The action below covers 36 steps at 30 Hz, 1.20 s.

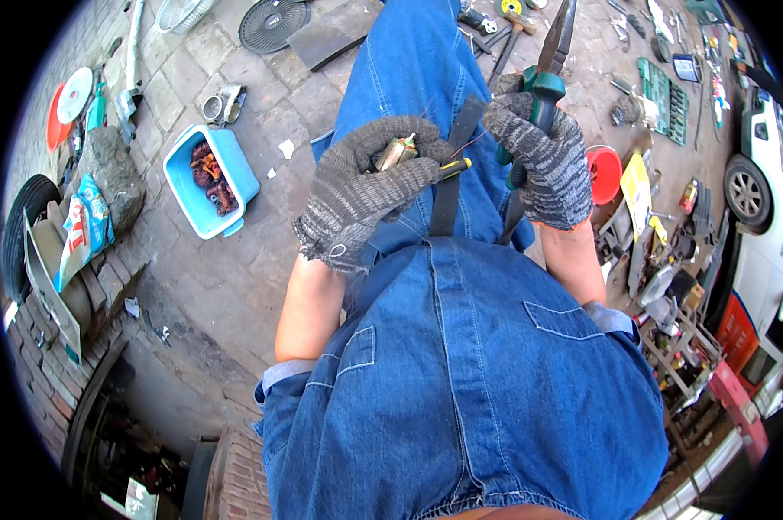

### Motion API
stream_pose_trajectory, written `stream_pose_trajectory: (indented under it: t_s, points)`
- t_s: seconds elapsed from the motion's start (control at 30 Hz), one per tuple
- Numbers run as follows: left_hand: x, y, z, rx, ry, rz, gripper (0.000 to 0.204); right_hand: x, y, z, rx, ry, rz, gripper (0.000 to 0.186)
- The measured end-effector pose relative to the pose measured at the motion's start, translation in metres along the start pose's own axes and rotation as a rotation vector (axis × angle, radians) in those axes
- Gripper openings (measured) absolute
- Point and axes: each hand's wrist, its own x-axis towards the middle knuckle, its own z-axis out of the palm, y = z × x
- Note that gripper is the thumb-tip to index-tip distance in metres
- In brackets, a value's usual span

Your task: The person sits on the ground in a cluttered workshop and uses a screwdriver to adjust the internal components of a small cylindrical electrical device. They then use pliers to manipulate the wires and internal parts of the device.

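Observation:
Grey knitted work gloves cover both of my hands. My left hand (361, 186) is closed around a small shiny metal part (397, 153) shaped like a little cylinder, possibly a small motor. A slim yellow-and-black stick-like thing (457, 167) pokes out past its fingertips; its kind is unclear. In my right hand (543, 156) is a pair of long-nose pliers (543, 97) with green handles, jaws pointing up and away from me. A thin reddish wire (469, 145) runs between the hands; its ends are hidden. Both hands are above my lap, over denim.
On the paving to the left stands a blue tub (247, 178) holding copper-coloured scraps. A red bucket (605, 176) is right of my right hand. Tools, a green socket case (654, 91) and metal parts lie at right, before a white car (773, 191). A large stone (114, 178) lies far left.

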Motion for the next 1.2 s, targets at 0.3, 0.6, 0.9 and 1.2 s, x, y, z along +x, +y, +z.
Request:
stream_pose_trajectory:
  t_s: [0.3, 0.6, 0.9, 1.2]
  points:
    - [0.006, -0.014, 0.003, 0.060, 0.042, -0.009, 0.029, 0.000, 0.012, 0.012, 0.069, 0.109, 0.081, 0.026]
    - [-0.004, -0.049, -0.037, 0.105, 0.430, -0.041, 0.025, 0.017, 0.058, 0.017, 0.007, 0.158, 0.235, 0.018]
    - [0.016, -0.062, -0.028, 0.200, 0.335, 0.147, 0.031, 0.029, 0.076, 0.029, -0.011, 0.138, 0.186, 0.017]
    - [0.033, -0.069, -0.018, 0.438, 0.384, 0.257, 0.028, 0.032, 0.080, 0.022, 0.028, 0.190, 0.262, 0.017]
